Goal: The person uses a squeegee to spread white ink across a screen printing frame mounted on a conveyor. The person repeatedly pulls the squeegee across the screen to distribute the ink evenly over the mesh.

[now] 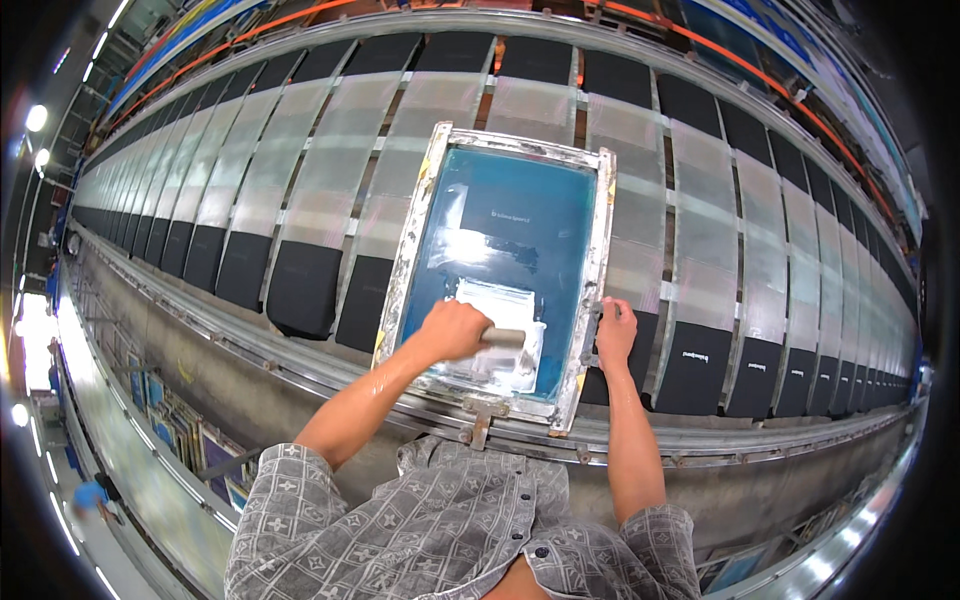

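A screen-printing frame (607, 215) with blue mesh lies over the long print table in front of me. White ink (497, 372) is spread across the near part of the mesh. My left hand (456, 329) is closed around the grip of a squeegee (507, 338), low over this ink; the blade is hard to make out. On the frame's right side, my right hand (616, 327) pinches the edge, with its fingertips partly hidden. A metal bracket (482, 424) is fixed at the frame's near end.
Black fabric pieces (303, 285) lie on a long row of pallets running left and right. Those to the right, like the near one (690, 365), carry a small white print. A metal rail (640, 448) borders the table. Stored frames (190, 435) stand below left, and a person (92, 497) is far left.
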### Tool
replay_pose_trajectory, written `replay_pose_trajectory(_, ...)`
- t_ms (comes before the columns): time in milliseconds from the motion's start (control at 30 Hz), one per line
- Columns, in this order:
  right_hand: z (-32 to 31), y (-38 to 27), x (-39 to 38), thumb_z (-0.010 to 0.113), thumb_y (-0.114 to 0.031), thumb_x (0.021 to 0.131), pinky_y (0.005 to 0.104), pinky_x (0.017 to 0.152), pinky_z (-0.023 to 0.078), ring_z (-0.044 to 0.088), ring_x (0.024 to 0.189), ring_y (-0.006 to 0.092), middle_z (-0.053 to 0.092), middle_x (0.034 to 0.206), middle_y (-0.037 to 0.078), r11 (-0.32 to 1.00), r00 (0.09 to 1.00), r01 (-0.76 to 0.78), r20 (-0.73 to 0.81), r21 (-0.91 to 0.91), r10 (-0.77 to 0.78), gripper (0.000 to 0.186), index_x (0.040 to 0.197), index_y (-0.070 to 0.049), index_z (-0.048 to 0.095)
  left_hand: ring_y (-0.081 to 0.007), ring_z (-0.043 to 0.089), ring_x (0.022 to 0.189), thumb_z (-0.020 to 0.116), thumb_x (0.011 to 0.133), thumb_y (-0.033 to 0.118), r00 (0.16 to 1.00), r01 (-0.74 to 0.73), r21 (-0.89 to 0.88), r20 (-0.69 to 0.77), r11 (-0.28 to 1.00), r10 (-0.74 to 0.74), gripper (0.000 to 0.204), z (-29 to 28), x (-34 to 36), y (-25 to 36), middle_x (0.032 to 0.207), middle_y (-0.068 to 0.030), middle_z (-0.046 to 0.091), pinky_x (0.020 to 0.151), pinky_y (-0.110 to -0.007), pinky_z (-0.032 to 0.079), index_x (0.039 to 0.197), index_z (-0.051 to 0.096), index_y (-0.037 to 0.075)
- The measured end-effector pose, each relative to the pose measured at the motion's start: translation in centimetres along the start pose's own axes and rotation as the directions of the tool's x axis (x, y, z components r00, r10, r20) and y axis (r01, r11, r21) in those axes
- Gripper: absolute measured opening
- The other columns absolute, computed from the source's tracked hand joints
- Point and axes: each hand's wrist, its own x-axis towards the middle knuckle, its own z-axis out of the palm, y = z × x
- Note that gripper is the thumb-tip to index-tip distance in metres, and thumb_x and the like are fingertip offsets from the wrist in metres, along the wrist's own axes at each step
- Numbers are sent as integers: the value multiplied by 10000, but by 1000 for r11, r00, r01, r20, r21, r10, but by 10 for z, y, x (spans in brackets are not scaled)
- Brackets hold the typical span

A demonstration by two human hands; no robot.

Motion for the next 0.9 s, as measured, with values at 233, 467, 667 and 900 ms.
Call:
replay_pose_trajectory(233,7,-2,-11,598,-275,936,358,754,466,620,784,233,668,841,130,999,1000,-7,28,34,6,265,952,-20,670,-355,672,806,768,704,348,998,-70,100,6,993,69,262,-33,79,-37,798,-134,703,732,-461,537,877,752,151)
replay_pose_trajectory(467,-2,-20,-19,606,-285,947,294,571,381,457,591,89,514,637,6,982,992,-106,85,154,94,263,942,-27,655,-347,676,724,742,719,323,995,-28,74,93,997,21,184,10,14,-11,754,-99,693,675,-469,539,842,744,186)
replay_pose_trajectory(667,-2,-13,-13,613,-285,943,289,541,360,437,554,86,491,607,-9,985,997,-52,63,165,43,258,934,-30,651,-320,675,707,739,735,324,997,-66,52,47,996,64,166,0,-1,-4,732,-81,686,651,-463,530,803,725,173)
replay_pose_trajectory(900,2,-10,-5,615,-272,934,312,562,392,477,571,111,516,621,9,990,997,-41,64,137,32,265,915,-10,649,-301,670,743,712,726,208,983,-56,69,-169,996,67,146,-16,53,-26,822,-89,702,638,-446,527,863,736,163)
